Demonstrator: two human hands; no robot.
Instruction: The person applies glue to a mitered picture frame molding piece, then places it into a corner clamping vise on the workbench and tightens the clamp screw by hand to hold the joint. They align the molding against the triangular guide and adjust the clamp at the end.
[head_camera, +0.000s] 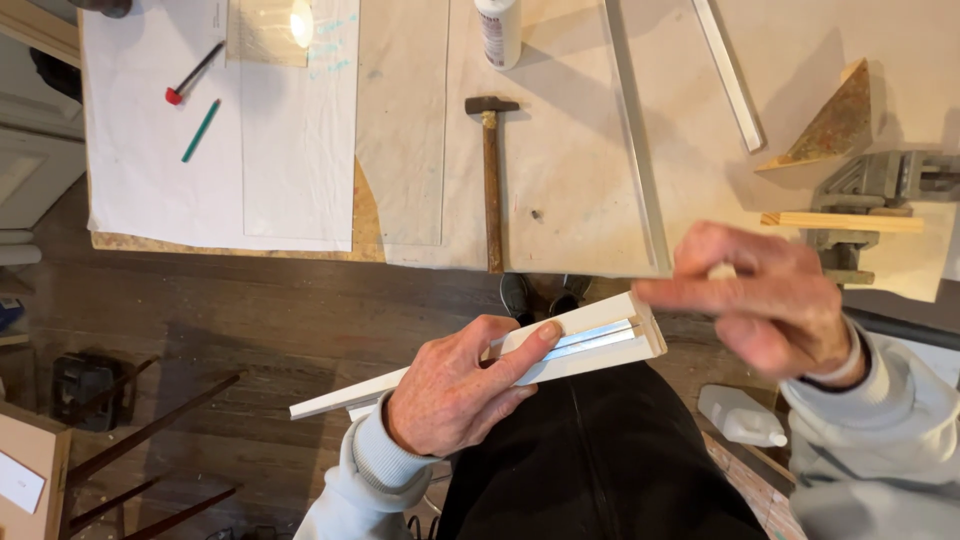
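My left hand (455, 390) grips a long white wooden moulding strip (600, 340) with a grooved, silvery face, held slanted over my lap; the thumb presses along its top. My right hand (770, 300) hovers just right of the strip's cut end, fingers loosely spread and blurred, the forefinger pointing left toward the end. It holds nothing. A hammer (491, 180) with a wooden handle lies on the workbench (570, 200) ahead, beyond both hands.
On the paper-covered bench lie a red-tipped tool (190, 78), a green pencil (201, 130), a white bottle (498, 30), two long white strips (640, 140), a wooden triangle (835, 125) and a metal corner clamp (865, 200) holding a wood strip. A white jug (740, 415) stands on the floor.
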